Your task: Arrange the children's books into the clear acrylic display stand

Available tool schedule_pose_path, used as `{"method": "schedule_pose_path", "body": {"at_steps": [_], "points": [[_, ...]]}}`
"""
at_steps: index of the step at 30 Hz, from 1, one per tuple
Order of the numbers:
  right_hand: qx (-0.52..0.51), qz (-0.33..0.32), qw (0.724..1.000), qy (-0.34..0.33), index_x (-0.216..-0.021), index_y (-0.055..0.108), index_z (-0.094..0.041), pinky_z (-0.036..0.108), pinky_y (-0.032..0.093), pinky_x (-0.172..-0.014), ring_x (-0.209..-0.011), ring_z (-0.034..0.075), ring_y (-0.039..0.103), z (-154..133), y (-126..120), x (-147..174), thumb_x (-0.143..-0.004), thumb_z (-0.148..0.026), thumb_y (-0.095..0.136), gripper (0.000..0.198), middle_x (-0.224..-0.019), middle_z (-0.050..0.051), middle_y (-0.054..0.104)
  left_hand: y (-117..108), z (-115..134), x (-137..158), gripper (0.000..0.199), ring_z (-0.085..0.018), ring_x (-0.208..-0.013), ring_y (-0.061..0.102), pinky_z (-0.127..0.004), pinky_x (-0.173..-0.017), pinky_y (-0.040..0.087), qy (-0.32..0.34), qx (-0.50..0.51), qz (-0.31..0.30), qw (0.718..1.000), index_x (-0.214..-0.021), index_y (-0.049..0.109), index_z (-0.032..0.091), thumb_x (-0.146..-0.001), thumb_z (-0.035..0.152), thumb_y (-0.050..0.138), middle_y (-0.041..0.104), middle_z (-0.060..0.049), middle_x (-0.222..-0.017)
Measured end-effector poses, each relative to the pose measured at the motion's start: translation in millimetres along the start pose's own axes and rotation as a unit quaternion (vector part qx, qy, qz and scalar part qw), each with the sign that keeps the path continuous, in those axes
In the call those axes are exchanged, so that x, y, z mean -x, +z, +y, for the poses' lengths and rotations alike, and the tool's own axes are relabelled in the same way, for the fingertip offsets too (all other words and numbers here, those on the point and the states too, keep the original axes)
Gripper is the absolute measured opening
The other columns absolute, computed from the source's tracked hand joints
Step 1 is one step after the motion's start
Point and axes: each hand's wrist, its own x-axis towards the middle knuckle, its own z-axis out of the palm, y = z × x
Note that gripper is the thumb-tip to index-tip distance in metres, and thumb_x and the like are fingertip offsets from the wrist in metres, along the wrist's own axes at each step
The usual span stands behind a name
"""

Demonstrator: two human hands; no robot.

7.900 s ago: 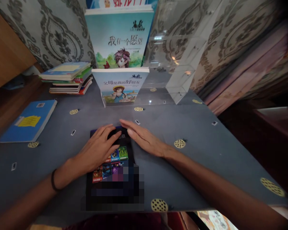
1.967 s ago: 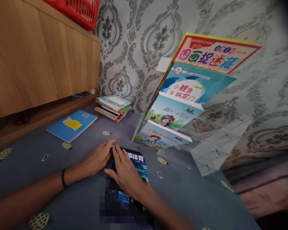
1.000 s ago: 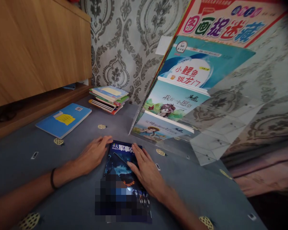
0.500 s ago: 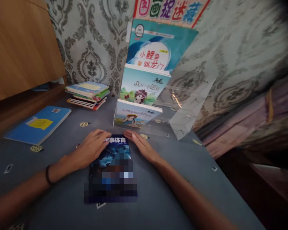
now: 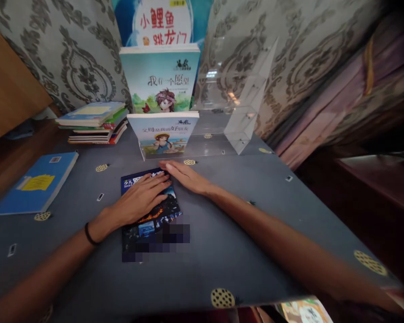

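Note:
A dark blue book lies flat on the grey table, its lower part blurred out. Across its cover rests my left hand, fingers stretched out and hiding part of the title. My right hand lies at the book's upper right corner with its fingers extended, the tips touching the top edge. Just beyond stands a clear display rack. In its left column are a light-blue book, a green-blue book above that, and a teal book at the top.
At the back left sits a stack of books. A blue book with a yellow patch lies on the left of the table. Patterned wallpaper is behind the rack, and a pink curtain hangs at right. Below the front edge shows a colourful cover.
My view has tilted down and shifted right. My left hand has moved from the book's left edge onto its cover. The book now sits turned slightly, with my right hand still by its upper corner.

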Motion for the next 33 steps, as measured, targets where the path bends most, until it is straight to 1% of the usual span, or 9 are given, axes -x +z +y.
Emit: {"method": "schedule_pose_path", "body": {"at_steps": [3, 7, 10, 13, 16, 18, 23, 27, 33], "points": [[0.020, 0.000, 1.000, -0.007, -0.139, 0.056, -0.021, 0.047, 0.038, -0.116, -0.133, 0.024, 0.054, -0.4, 0.4, 0.8, -0.103, -0.061, 0.031, 0.060, -0.144, 0.010, 0.058, 0.0, 11.9, 5.3, 0.056, -0.023, -0.147, 0.036, -0.052, -0.122, 0.028, 0.015, -0.009, -0.017, 1.000, -0.146, 0.046, 0.018, -0.105, 0.052, 0.030, 0.049, -0.010, -0.153], [0.039, -0.004, 0.999, -0.023, -0.139, 0.055, -0.019, 0.045, 0.038, -0.116, -0.133, 0.023, 0.053, -1.1, 0.5, 2.0, -0.104, -0.056, 0.032, 0.056, -0.145, 0.010, 0.058, 0.7, 23.4, 8.6, 0.067, -0.025, -0.149, 0.032, -0.055, -0.123, 0.023, 0.027, -0.027, -0.028, 0.999, -0.149, 0.043, 0.014, -0.102, 0.060, 0.028, 0.045, -0.013, -0.155], [0.048, -0.002, 0.998, -0.032, -0.138, 0.055, -0.019, 0.044, 0.039, -0.115, -0.132, 0.023, 0.054, -0.6, 1.4, 2.2, -0.104, -0.054, 0.032, 0.054, -0.143, 0.010, 0.059, 0.3, 26.6, 8.6, 0.068, -0.026, -0.149, 0.034, -0.055, -0.122, 0.023, 0.025, -0.035, -0.026, 0.999, -0.148, 0.043, 0.013, -0.103, 0.060, 0.024, 0.046, -0.014, -0.155], [0.060, 0.003, 0.997, -0.043, -0.137, 0.056, -0.017, 0.043, 0.039, -0.114, -0.132, 0.023, 0.054, -0.6, 2.8, 2.7, -0.104, -0.053, 0.031, 0.054, -0.142, 0.011, 0.059, -1.0, 33.5, 11.1, 0.065, -0.025, -0.149, 0.033, -0.054, -0.123, 0.020, 0.036, -0.028, -0.026, 0.999, -0.150, 0.041, 0.015, -0.104, 0.057, 0.025, 0.045, -0.012, -0.155], [0.072, 0.004, 0.996, -0.056, -0.137, 0.056, -0.015, 0.042, 0.040, -0.113, -0.131, 0.023, 0.055, -1.2, 3.7, 3.4, -0.104, -0.054, 0.030, 0.057, -0.141, 0.013, 0.060, -1.6, 46.2, 17.3, 0.063, -0.023, -0.150, 0.030, -0.051, -0.125, 0.016, 0.074, -0.001, -0.051, 0.996, -0.153, 0.036, 0.018, -0.104, 0.057, 0.027, 0.041, -0.009, -0.158], [0.077, 0.003, 0.995, -0.057, -0.136, 0.057, -0.016, 0.041, 0.040, -0.113, -0.131, 0.023, 0.055, -1.4, 4.0, 3.8, -0.104, -0.056, 0.029, 0.058, -0.141, 0.012, 0.060, -1.0, 53.9, 21.2, 0.064, -0.022, -0.151, 0.028, -0.050, -0.126, 0.012, 0.097, 0.016, -0.070, 0.993, -0.154, 0.034, 0.021, -0.103, 0.059, 0.029, 0.039, -0.007, -0.160], [0.083, 0.002, 0.995, -0.055, -0.136, 0.057, -0.019, 0.043, 0.041, -0.111, -0.129, 0.023, 0.056, 0.2, 5.0, 3.9, -0.104, -0.057, 0.029, 0.057, -0.141, 0.010, 0.060, 0.6, 58.0, 22.4, 0.066, -0.022, -0.152, 0.025, -0.050, -0.126, 0.003, 0.106, 0.030, -0.095, 0.989, -0.154, 0.034, 0.020, -0.102, 0.061, 0.029, 0.036, -0.008, -0.161], [0.093, 0.004, 0.994, -0.053, -0.137, 0.057, -0.021, 0.041, 0.040, -0.112, -0.130, 0.022, 0.055, 0.7, 6.6, 4.0, -0.104, -0.058, 0.027, 0.057, -0.141, 0.009, 0.060, -2.8, 57.5, 22.0, 0.067, -0.022, -0.152, 0.025, -0.050, -0.126, 0.002, 0.110, 0.045, -0.100, 0.988, -0.156, 0.030, 0.022, -0.101, 0.062, 0.031, 0.035, -0.007, -0.161], [0.112, 0.003, 0.992, -0.053, -0.139, 0.056, -0.022, 0.043, 0.038, -0.114, -0.133, 0.023, 0.053, 0.1, 8.5, 5.2, -0.105, -0.054, 0.028, 0.054, -0.144, 0.008, 0.058, -7.9, 67.9, 31.3, 0.065, -0.021, -0.150, 0.031, -0.050, -0.126, 0.003, 0.134, 0.072, -0.107, 0.982, -0.159, 0.021, 0.026, -0.103, 0.055, 0.036, 0.038, -0.005, -0.160]]}}
